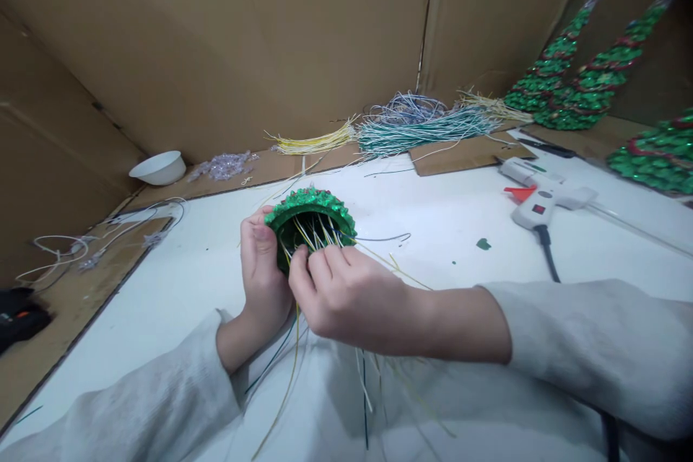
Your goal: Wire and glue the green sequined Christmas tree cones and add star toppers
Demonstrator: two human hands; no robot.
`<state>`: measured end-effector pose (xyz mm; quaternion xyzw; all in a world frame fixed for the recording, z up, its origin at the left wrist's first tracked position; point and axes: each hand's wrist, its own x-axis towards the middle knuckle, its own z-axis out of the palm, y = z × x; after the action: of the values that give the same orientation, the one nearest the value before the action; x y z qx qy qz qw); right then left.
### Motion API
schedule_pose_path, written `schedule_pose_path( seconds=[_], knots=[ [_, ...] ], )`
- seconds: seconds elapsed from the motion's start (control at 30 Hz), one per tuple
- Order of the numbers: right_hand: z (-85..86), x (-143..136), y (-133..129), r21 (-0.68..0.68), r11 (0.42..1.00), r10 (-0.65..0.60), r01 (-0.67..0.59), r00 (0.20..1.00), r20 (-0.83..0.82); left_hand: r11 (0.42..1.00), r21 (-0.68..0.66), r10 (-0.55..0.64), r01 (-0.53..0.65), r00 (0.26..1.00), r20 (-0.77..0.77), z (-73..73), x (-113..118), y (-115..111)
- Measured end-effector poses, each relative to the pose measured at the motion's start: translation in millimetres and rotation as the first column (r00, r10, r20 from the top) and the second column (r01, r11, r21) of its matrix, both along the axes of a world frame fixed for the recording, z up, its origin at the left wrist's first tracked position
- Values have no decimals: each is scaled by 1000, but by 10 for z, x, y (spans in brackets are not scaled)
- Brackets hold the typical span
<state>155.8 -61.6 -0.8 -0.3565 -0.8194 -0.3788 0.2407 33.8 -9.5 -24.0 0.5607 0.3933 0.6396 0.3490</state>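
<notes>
A green glittery Christmas tree (311,196) is tipped on its side, its hollow base facing me. Round its left rim wraps my left hand (265,267), the thumb resting on the edge. My right hand (346,285) is closed at the mouth of the base, fingers pinched among thin wires (319,229) that come out of the hollow. Yellow, white and dark green wire ends hang below both hands toward the front edge. The fingertips of my right hand are partly hidden, so exactly which wires they grip is unclear.
Bundles of green, white and yellow wires (422,131) lie at the back. A white bowl (159,168) and clear plastic bits (224,166) sit back left. A glue gun (535,202) with a cord lies at right, near finished trees (587,86). Cardboard walls (243,29) enclose the white table.
</notes>
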Motion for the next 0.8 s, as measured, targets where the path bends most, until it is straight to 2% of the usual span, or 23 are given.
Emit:
schedule_pose_path(
  seconds=[0.2,0.4,0.6,0.8],
  knots=[
    [36,3,14,-89,996,-23,18,998,-56,1000,-6,-26,27,996,83,23,23,6],
    [191,39,-76,-172,972,-174,160,982,-73,998,-29,-43,48,991,127,60,79,-12],
    [208,76,-66,-226,965,-153,135,986,-68,998,10,-66,66,982,177,71,85,-14],
    [198,82,-17,-297,949,-138,109,987,-78,998,-9,-67,70,983,172,37,66,1]
  ],
)
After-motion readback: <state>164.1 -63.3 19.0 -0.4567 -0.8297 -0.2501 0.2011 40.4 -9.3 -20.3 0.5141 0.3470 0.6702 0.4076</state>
